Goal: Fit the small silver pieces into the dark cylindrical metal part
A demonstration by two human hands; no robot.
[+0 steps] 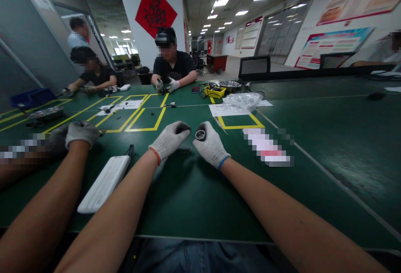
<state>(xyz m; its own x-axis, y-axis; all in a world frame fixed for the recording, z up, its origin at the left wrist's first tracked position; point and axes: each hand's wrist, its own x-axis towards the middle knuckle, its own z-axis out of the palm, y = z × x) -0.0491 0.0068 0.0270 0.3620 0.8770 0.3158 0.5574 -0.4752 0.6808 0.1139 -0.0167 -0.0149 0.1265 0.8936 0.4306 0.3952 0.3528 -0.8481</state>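
Metal ring (200, 135) in right hand (210, 144)

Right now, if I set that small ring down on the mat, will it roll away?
Probably, if set on edge: the ring in the right hand looks round. It looks rigid and metallic, so likely stiff. Laid flat on the green mat, it should stay.

So the main piece here is a small round part (200, 134), dark metal ring look with a paler, shiny middle, kind of like a bearing or a short bushing. It's turned so its open round face points up toward the camera, sitting off the green surface (194, 193), pinched at the top of the right grip (210, 144). There's also a tiny dark bit (187, 150) lying on the surface just below it, too small to make out.
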